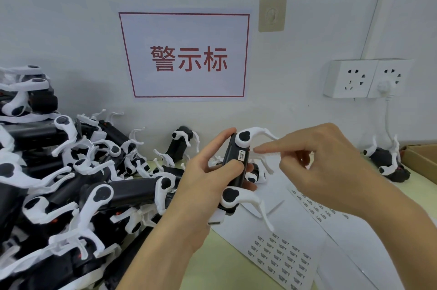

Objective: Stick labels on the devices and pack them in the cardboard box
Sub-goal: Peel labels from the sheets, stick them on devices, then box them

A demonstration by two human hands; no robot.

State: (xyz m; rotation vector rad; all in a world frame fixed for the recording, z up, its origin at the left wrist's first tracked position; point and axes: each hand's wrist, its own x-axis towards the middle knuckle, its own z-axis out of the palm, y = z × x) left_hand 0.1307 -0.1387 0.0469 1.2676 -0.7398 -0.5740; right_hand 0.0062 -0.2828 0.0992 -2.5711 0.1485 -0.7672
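Observation:
My left hand grips a black device with white legs, held upright above the table. A small white label sits on the device's black side. My right hand hovers just right of it, index finger stretched toward the label, the other fingers loosely curled, holding nothing. Sheets of small printed labels lie on the table below my hands. A corner of the cardboard box shows at the right edge.
A big heap of black-and-white devices fills the left side. Two more devices stand by the wall and at the right. On the wall are a red-framed sign and a socket block with a plugged cable.

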